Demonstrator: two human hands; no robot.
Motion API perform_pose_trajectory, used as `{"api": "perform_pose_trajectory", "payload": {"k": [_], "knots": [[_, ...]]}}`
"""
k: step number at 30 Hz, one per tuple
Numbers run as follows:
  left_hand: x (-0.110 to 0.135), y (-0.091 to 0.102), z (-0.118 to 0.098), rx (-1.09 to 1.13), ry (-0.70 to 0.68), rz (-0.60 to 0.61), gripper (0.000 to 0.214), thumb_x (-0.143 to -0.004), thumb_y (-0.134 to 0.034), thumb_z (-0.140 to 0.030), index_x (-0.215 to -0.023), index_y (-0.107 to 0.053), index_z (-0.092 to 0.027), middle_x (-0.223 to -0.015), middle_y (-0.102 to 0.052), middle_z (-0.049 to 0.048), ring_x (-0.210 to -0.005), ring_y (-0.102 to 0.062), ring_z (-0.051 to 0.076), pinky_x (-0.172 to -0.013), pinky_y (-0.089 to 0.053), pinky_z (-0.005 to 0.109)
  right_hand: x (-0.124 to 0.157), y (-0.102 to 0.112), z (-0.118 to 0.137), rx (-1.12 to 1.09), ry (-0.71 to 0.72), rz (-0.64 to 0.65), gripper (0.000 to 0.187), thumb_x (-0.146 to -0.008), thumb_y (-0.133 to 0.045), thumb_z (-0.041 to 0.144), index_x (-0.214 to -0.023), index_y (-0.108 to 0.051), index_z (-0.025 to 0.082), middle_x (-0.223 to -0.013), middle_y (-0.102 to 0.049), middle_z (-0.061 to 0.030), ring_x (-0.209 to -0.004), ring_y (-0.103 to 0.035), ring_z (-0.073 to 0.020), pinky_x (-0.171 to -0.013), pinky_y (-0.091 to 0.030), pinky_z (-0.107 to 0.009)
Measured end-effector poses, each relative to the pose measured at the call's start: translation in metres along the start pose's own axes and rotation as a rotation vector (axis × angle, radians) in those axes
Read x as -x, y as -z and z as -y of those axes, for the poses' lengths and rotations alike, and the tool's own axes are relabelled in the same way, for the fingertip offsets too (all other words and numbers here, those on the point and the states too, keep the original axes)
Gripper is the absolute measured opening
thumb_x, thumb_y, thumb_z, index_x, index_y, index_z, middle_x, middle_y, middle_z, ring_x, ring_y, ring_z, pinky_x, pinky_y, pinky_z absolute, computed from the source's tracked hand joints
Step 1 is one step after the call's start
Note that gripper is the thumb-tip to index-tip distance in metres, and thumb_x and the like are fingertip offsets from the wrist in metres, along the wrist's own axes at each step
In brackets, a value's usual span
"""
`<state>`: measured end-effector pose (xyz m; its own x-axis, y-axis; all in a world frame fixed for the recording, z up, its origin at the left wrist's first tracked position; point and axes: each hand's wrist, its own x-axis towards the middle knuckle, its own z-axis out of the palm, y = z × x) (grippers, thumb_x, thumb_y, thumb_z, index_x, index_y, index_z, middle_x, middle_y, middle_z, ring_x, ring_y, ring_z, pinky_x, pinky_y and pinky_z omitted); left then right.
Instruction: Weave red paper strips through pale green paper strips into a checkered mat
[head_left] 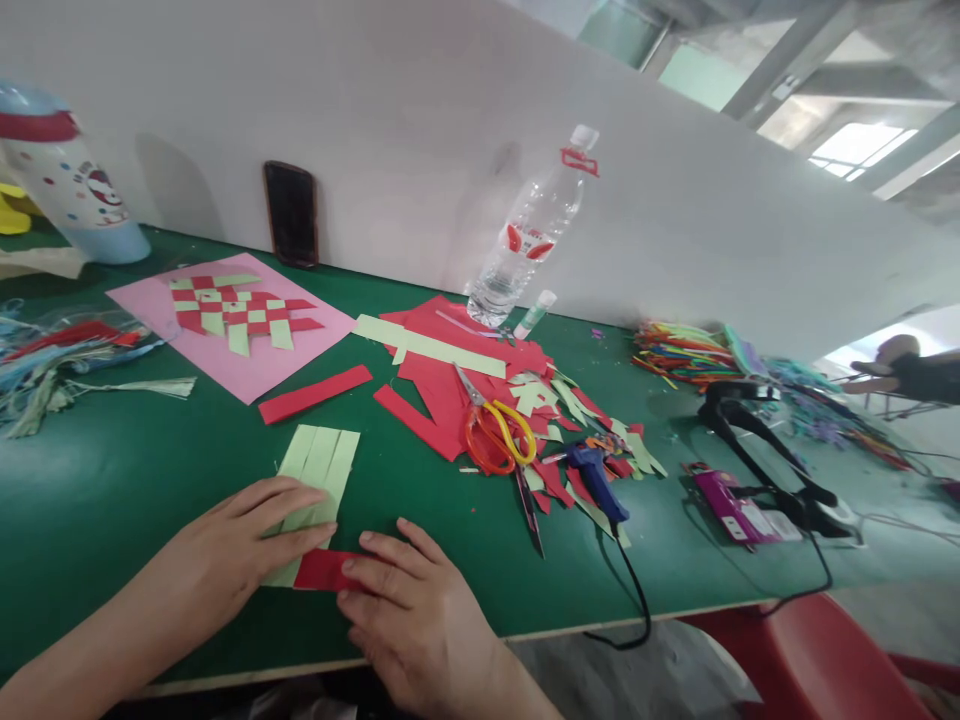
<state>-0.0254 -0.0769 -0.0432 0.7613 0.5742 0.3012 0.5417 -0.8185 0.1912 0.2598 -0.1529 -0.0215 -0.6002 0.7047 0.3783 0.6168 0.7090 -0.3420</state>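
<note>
Green worktop (pixel 195 460): we spread left hand (pixel 244 515) on pale-green paper (pixel 322 455), right hand (pixel 416 590) on red strip (pixel 319 571); bottle label (pixel 529 242) illegible.

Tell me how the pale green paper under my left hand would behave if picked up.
The pale green paper would probably feel light and floppy, since it looks thin and flat. Its strips would likely splay apart, given the narrow gaps between them. It might drag while the left hand rests on it.

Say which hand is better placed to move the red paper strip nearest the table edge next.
Probably the right hand: its fingertips rest on that red paper strip, while the left hand lies over the pale-green paper strips, seemingly steadying them.
</note>
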Motion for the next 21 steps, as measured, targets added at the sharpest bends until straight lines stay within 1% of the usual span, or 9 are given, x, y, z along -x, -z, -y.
{"api": "perform_pose_trajectory", "payload": {"k": [5,7,11,13,14,15,17,19,21], "knots": [[-0.003,-0.003,0.001,0.003,-0.003,-0.015,0.076,-0.077,-0.04,0.009,-0.127,-0.074,-0.037,-0.137,-0.071,-0.0026,-0.131,-0.059,0.018,-0.11,-0.052,0.033,0.0,0.0,-0.001,-0.021,-0.02,-0.005,0.019,-0.108,-0.06,0.034,-0.118,-0.074,0.026,-0.132,-0.078,0.0046,-0.14,-0.06,-0.0143,-0.134,-0.015,-0.031],[-0.003,-0.003,0.001,-0.034,-0.014,-0.055,0.075,-0.079,-0.04,0.009,-0.13,-0.073,-0.036,-0.137,-0.072,-0.0033,-0.133,-0.059,0.017,-0.115,-0.049,0.034,0.0,-0.001,-0.001,-0.025,-0.024,-0.017,0.019,-0.108,-0.06,0.034,-0.118,-0.074,0.026,-0.131,-0.078,0.0045,-0.139,-0.06,-0.0141,-0.134,-0.016,-0.031],[0.009,0.002,-0.009,-0.208,-0.078,-0.171,0.07,-0.079,-0.041,0.005,-0.134,-0.07,-0.03,-0.134,-0.073,-0.0026,-0.134,-0.059,0.02,-0.13,-0.029,0.042,0.0,-0.002,0.0,-0.031,-0.025,-0.026,0.018,-0.107,-0.061,0.034,-0.117,-0.075,0.026,-0.13,-0.079,0.0035,-0.139,-0.061,-0.0147,-0.133,-0.019,-0.031],[0.018,0.005,-0.019,-0.265,-0.098,-0.193,0.06,-0.083,-0.043,0.0,-0.128,-0.072,-0.027,-0.127,-0.074,-0.0013,-0.129,-0.061,0.022,-0.132,-0.023,0.04,0.0,-0.002,0.0,-0.041,-0.029,-0.018,0.019,-0.107,-0.06,0.034,-0.117,-0.075,0.027,-0.13,-0.079,0.0017,-0.139,-0.061,-0.0156,-0.133,-0.022,-0.033],[0.022,0.005,-0.025,-0.268,-0.123,-0.203,0.053,-0.087,-0.044,-0.005,-0.126,-0.072,-0.028,-0.125,-0.074,-0.0009,-0.126,-0.061,0.022,-0.131,-0.024,0.039,0.0,-0.002,-0.001,-0.047,-0.031,-0.019,0.019,-0.107,-0.06,0.033,-0.118,-0.075,0.027,-0.129,-0.079,0.0014,-0.139,-0.062,-0.0158,-0.132,-0.023,-0.033],[0.025,0.005,-0.031,-0.275,-0.108,-0.218,0.044,-0.093,-0.047,-0.011,-0.123,-0.073,-0.031,-0.123,-0.073,-0.0008,-0.124,-0.062,0.022,-0.129,-0.026,0.038,0.0,-0.003,-0.001,-0.053,-0.034,-0.024,0.019,-0.107,-0.06,0.033,-0.118,-0.075,0.027,-0.129,-0.079,0.0015,-0.138,-0.062,-0.0156,-0.132,-0.024,-0.033],[0.03,0.003,-0.039,-0.285,-0.095,-0.227,0.032,-0.102,-0.049,-0.026,-0.12,-0.073,-0.035,-0.125,-0.071,0.0001,-0.121,-0.062,0.022,-0.12,-0.036,0.037,0.001,-0.003,-0.001,-0.064,-0.037,-0.04,0.018,-0.106,-0.062,0.033,-0.117,-0.075,0.027,-0.129,-0.079,0.0027,-0.137,-0.063,-0.0151,-0.131,-0.024,-0.032],[0.031,0.002,-0.043,-0.307,-0.097,-0.224,0.029,-0.105,-0.048,-0.036,-0.121,-0.072,-0.037,-0.128,-0.069,0.0017,-0.122,-0.062,0.023,-0.108,-0.046,0.037,0.001,-0.004,-0.001,-0.073,-0.045,-0.034,0.018,-0.106,-0.063,0.033,-0.118,-0.076,0.027,-0.13,-0.079,0.0027,-0.137,-0.063,-0.0153,-0.131,-0.025,-0.033],[0.029,0.001,-0.044,-0.313,-0.112,-0.217,0.03,-0.106,-0.047,-0.042,-0.123,-0.072,-0.036,-0.129,-0.068,0.0036,-0.121,-0.062,0.025,-0.1,-0.051,0.039,0.002,-0.004,-0.001,-0.079,-0.057,-0.013,0.02,-0.106,-0.062,0.033,-0.118,-0.076,0.028,-0.129,-0.079,0.0013,-0.137,-0.063,-0.0163,-0.13,-0.028,-0.035]]}}
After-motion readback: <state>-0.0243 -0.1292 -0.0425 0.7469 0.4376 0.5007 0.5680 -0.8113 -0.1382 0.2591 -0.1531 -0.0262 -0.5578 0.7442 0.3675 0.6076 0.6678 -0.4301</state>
